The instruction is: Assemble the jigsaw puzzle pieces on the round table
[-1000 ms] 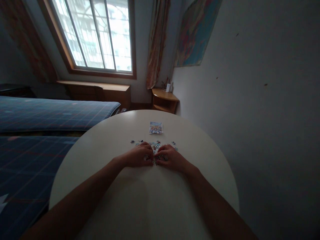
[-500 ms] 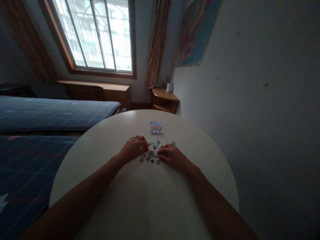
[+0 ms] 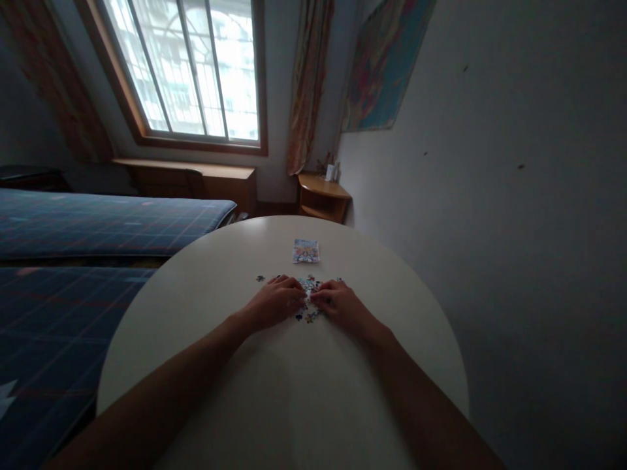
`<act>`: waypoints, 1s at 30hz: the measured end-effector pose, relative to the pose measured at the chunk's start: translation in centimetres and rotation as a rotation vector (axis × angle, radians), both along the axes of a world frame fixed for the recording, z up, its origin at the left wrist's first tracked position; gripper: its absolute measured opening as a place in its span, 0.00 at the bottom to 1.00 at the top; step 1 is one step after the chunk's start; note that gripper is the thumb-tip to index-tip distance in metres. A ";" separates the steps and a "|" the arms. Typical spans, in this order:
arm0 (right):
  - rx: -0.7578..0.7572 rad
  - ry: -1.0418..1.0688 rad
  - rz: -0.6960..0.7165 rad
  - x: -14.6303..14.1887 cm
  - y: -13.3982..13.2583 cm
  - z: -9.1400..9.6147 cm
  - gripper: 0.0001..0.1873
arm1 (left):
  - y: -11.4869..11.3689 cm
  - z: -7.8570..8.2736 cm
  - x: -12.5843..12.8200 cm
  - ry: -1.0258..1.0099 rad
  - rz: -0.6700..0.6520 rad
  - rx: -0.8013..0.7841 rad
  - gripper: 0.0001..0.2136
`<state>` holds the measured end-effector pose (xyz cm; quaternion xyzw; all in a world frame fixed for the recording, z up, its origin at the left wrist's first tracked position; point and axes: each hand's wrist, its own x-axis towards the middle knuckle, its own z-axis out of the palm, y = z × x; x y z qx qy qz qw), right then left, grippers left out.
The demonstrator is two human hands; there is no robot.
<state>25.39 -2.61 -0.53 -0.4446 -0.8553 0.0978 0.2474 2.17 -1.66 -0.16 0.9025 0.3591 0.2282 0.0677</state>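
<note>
I see left hand (image 3: 275,300) and right hand (image 3: 341,305) curled, pinch unclear; brushing could scatter small multicoloured jigsaw pieces (image 3: 310,318) at six o'clock.

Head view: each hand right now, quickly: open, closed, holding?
Left hand: fingers bent over jigsaw pieces; whether it holds any cannot be told.
Right hand: fingers curled at the pieces; grip cannot be told.

Dim overall, overexposed window (image 3: 179,72), dark lower corners, soft detail
</note>
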 end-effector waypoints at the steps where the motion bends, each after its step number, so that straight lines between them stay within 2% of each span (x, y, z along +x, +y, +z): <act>1: 0.003 -0.002 0.003 0.0 -0.1 0.0 0.10 | -0.3 -0.1 0.4 -0.001 0.001 0.003 0.08; 8: -0.018 0.046 0.023 -0.6 -0.5 0.1 0.06 | -0.9 -0.8 1.7 -0.068 0.084 -0.060 0.06; 15: -0.088 0.126 0.008 -0.9 -0.5 0.3 0.03 | -0.4 -1.0 1.8 -0.143 0.093 -0.141 0.04; 22: -0.114 0.172 0.019 -0.9 -0.2 0.5 0.07 | -0.2 -0.6 1.8 -0.202 0.094 -0.174 0.04; 27: -0.122 0.203 -0.067 -0.7 -0.2 0.9 0.10 | 0.0 -0.3 1.5 -0.202 0.138 -0.186 0.04; 30: -0.107 0.208 -0.132 -0.4 -0.1 1.0 0.13 | 0.3 0.2 0.9 -0.209 0.219 -0.179 0.04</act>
